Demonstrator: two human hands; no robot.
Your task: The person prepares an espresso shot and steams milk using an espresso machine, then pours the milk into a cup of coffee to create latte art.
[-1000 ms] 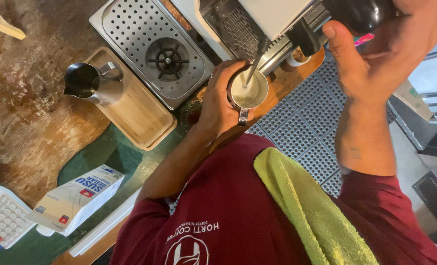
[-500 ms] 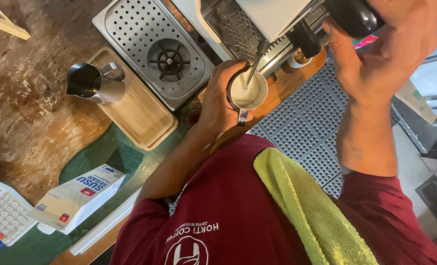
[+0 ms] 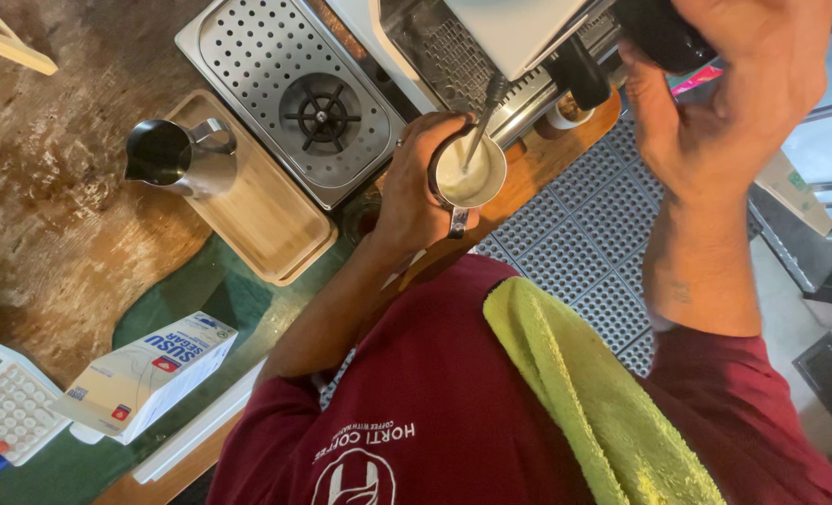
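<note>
My left hand [image 3: 414,192] is wrapped around a small steel milk pitcher [image 3: 467,173], fingers closed on its wall from the left. The pitcher is upright, raised beneath the espresso machine [image 3: 491,33], and holds white milk. The steam wand [image 3: 481,122] comes down at a slant from the machine and its tip is in the milk, near the middle of the surface. The pitcher's handle points down toward my chest.

My right hand [image 3: 734,89] is raised at the upper right, closed around a black knob [image 3: 664,33] on the machine's side; thumb on the left of it, fingers over the top.

A yellow-green cloth [image 3: 603,402] lies over my right shoulder, on my maroon shirt [image 3: 416,411].

On the counter, left of the pitcher, a steel drip tray [image 3: 248,56] with a perforated top and a black rinser star is set beside a wooden tray [image 3: 257,215]. A second, darker steel pitcher [image 3: 173,157] stands upright on the wooden tray, well apart from my left hand. Nearer me, a white milk carton [image 3: 145,374] lies on its side on a green mat [image 3: 210,299], with a white calculator [image 3: 5,397] just beside it at the left edge. A grey rubber floor mat [image 3: 584,234] shows below the counter.
</note>
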